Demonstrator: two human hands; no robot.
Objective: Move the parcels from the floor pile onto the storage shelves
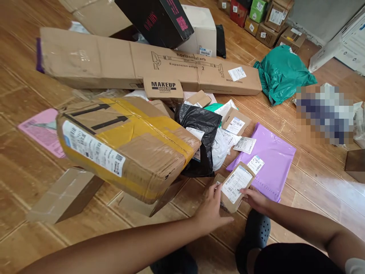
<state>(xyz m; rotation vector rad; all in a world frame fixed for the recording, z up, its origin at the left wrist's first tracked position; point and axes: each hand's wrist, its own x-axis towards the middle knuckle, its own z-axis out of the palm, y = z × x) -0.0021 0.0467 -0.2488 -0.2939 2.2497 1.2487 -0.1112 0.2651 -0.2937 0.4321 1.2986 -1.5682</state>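
A small flat cardboard box (238,182) with a white shipping label is tilted up in front of me, low in the view. My right hand (253,198) pinches its right edge, thumb over the label side. At the left edge, the fingers of my left hand (213,207) curl against the box, while the left thumb sticks out below. A second small brown box (219,179) shows partly behind the first one; how the two touch is hidden. Just beyond lies a purple mailer bag (273,160), with a black plastic bag (196,133) to the left.
A big yellow-taped carton (128,144) rests tilted at left. Farther back lie a long cardboard box (114,61), a black box (155,21) and a green bag (285,74). Several small boxes (262,34) are stacked by the wall. My shoe (253,232) is close below.
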